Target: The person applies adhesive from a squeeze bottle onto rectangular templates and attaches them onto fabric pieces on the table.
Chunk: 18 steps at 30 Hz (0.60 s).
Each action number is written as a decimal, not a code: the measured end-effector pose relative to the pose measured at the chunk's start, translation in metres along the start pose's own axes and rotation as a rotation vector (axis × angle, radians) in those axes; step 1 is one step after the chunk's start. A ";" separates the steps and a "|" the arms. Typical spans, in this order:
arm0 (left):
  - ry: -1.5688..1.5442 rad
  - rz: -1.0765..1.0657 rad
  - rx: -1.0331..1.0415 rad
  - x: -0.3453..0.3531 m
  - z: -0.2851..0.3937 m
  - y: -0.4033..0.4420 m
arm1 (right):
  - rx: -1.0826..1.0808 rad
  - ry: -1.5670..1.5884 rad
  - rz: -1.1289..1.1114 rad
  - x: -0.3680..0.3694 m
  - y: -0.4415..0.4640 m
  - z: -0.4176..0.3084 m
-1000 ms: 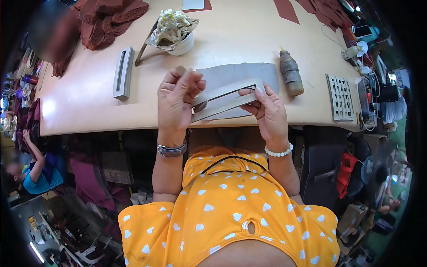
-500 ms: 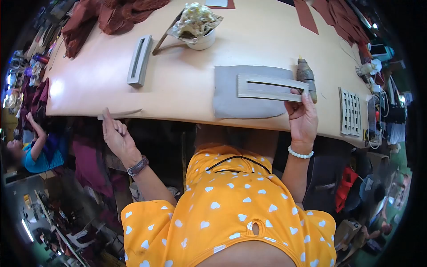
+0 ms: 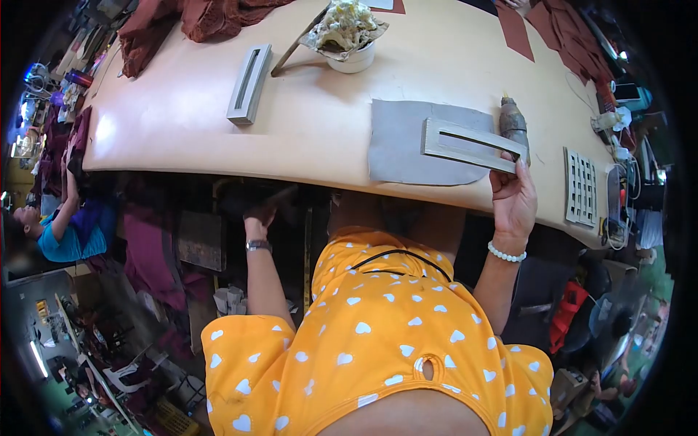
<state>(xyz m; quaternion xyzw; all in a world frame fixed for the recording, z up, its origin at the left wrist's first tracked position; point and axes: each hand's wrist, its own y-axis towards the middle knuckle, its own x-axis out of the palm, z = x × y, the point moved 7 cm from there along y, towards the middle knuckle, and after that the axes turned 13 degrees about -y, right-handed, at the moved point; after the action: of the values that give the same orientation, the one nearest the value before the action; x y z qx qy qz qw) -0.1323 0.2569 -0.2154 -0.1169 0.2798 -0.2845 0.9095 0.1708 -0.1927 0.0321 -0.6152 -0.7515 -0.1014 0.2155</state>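
The fingers of the right hand [image 3: 515,203] pinched the right end of a long, grey, card-like frame with a slot [image 3: 465,154]. It pointed left from them, roughly along the front edge of the table [image 3: 320,123], mostly over a thin grey sheet [image 3: 396,138]. The left hand [image 3: 260,218] was farther, below that edge; I couldn't tell its grip.

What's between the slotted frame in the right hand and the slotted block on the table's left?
From the frame to the block, the head view shows part of the grey sheet, then bare tabletop; the white cup stands farther back.
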 end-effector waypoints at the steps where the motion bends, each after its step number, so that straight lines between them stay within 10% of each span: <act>1: 0.366 -0.092 0.221 0.013 0.009 0.021 | -0.008 0.024 0.010 -0.001 -0.001 0.000; 5: 0.819 0.056 0.373 0.042 0.006 0.100 | 0.032 0.260 -0.025 -0.018 -0.006 0.000; 10: 0.511 0.033 0.625 0.059 -0.012 0.089 | -0.119 0.642 -0.144 -0.053 -0.018 -0.035; 13: 0.094 -0.103 0.274 0.078 -0.100 0.097 | -0.188 0.369 -0.111 -0.072 -0.043 -0.065; 15: 0.442 -0.167 0.378 0.100 -0.122 0.085 | -0.251 0.163 -0.058 -0.103 -0.065 -0.094; 18: 0.269 -0.291 0.137 0.112 -0.088 0.029 | -0.503 0.507 -0.411 -0.069 -0.110 -0.152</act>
<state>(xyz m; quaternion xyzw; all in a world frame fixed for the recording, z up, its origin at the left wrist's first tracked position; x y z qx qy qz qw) -0.0940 0.2102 -0.3477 -0.0549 0.3589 -0.4441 0.8191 0.1046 -0.3412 0.1479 -0.4413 -0.7337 -0.4712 0.2120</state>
